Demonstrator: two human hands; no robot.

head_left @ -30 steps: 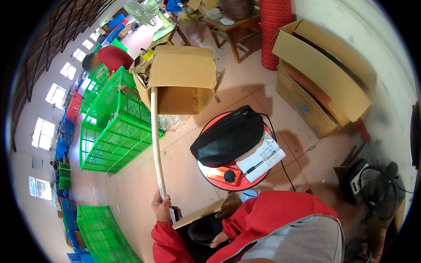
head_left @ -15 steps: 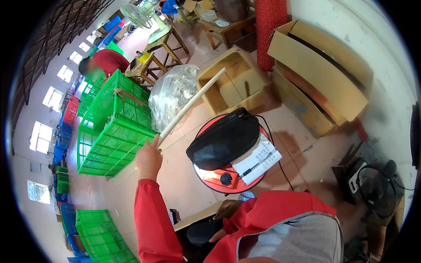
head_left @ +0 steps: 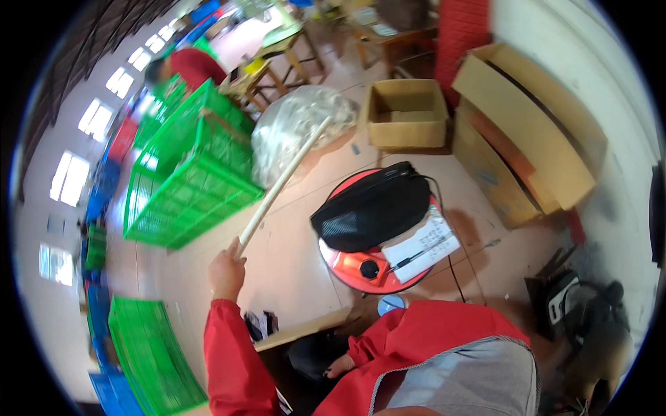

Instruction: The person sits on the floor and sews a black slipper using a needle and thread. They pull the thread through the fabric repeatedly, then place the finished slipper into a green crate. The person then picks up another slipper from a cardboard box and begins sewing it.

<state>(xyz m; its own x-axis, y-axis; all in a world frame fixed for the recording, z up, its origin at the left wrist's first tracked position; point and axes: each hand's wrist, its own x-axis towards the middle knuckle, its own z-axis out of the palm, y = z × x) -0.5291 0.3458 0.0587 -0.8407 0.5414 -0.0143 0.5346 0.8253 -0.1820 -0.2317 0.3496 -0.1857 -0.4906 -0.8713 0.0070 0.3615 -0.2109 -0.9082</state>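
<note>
My left hand is closed round the lower end of a long pale stick. The stick slants up and away. Its far tip lies in front of the clear plastic bag, to the left of an open cardboard box on the floor. My right hand rests low by my dark trousers, beside a cardboard flap. Its fingers look loosely stretched, with nothing seen in them. A round red stool in front of me carries a black mesh bag, an orange object with a black knob, and a notepad with a pen.
Green plastic crates stand at the left, with another green crate nearer. Large cardboard boxes lean by the right wall. A black fan stands at the right. A person in red bends beyond the crates. A cable runs beside the stool.
The cardboard box was blurred and turned askew with the stick's tip across it; now it stands squarer. The stick's tip has shifted left, off the box. The whole view has shifted slightly.
</note>
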